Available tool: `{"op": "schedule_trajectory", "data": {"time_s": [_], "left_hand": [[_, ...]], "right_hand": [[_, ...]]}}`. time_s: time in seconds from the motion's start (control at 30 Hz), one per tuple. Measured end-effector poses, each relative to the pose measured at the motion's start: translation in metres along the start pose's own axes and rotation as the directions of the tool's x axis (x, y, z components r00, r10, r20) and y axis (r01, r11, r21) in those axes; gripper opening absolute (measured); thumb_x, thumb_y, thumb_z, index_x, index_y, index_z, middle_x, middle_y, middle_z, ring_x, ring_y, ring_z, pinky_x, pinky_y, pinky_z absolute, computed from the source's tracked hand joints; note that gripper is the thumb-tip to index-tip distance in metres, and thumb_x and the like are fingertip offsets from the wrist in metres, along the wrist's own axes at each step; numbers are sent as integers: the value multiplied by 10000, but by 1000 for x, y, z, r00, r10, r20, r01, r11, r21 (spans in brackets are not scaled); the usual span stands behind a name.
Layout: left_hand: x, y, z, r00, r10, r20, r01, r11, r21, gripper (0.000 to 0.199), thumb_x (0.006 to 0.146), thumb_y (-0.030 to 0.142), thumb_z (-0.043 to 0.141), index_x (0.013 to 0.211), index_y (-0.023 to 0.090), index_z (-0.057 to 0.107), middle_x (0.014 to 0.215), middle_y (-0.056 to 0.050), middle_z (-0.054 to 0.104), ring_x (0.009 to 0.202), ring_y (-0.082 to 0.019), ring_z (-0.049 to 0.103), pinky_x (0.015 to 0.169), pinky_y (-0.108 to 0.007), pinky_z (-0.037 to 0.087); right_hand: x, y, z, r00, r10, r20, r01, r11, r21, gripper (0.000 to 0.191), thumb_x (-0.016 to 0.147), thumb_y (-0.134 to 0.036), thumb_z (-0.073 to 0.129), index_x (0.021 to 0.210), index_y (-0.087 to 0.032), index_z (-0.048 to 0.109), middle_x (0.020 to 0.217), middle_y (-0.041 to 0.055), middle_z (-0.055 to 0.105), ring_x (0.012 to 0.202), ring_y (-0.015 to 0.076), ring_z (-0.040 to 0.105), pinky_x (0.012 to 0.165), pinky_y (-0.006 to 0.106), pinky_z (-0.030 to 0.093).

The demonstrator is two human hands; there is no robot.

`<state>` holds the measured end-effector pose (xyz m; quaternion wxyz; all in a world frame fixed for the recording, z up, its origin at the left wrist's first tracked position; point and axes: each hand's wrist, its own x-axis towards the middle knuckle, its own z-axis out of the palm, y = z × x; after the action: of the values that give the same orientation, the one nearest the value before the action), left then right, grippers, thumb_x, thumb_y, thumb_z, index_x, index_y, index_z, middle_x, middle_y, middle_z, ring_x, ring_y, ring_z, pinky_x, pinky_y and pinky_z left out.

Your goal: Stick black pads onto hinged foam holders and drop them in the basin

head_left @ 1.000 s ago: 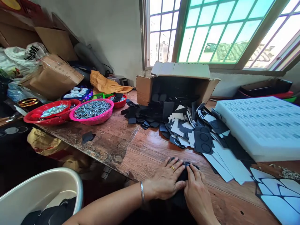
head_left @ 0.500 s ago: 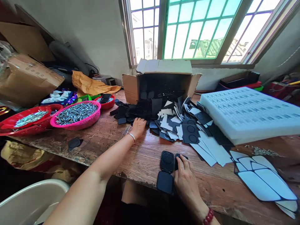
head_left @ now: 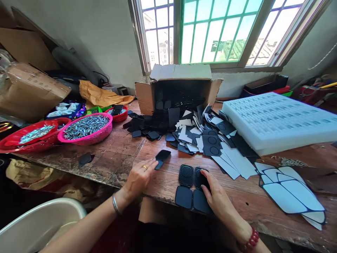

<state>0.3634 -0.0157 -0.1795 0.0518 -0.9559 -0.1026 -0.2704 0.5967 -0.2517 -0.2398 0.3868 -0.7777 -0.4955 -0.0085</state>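
Observation:
Between the fingers of my left hand (head_left: 140, 175) is a black hinged case (head_left: 163, 155), held just above the table left of two others. My right hand (head_left: 214, 189) rests on the right-hand open case (head_left: 200, 176), its fingers spread over the ribbed half. Beside it lies another open case (head_left: 185, 175), ribbed half up and flat half toward the table's front edge. Behind my hands, black cases (head_left: 154, 123) spill from a cardboard box (head_left: 144, 98). Black and white cards (head_left: 210, 144) are heaped right of them.
Pink basket (head_left: 85, 138) and red basket (head_left: 13, 146) of metal parts stand left. A white foam tray (head_left: 286, 123) and mirror-like plates (head_left: 292, 193) lie right. A pale basin (head_left: 76, 207) sits below the table's left front edge.
My left hand has come back from the black pile with a case in it. My right hand has shifted slightly, and the case under it now shows opened out. The view has moved slightly.

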Motion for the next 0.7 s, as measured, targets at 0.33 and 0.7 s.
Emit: {"op": "schedule_trajectory", "data": {"time_s": [0.33,0.7], "left_hand": [[-10,46,-9,925,-379,40,376,893,-246,260,968,144,435,1190,178,565,1122,-91,738,1001,-218,720,870,-360,605],[-11,80,-7,946,-17,322,99,966,-239,356,954,354,569,1251,165,628,1367,-126,617,1314,-291,531,1080,-453,484]], "right_hand": [[-4,4,8,992,-124,-38,123,992,-35,399,970,-212,387,1328,-179,558,1344,146,616,1296,272,550,1081,526,467],[-3,-1,3,993,-122,6,122,992,-20,414,966,-197,394,1349,-174,548,1373,147,598,1328,265,521,1104,529,448]]}}
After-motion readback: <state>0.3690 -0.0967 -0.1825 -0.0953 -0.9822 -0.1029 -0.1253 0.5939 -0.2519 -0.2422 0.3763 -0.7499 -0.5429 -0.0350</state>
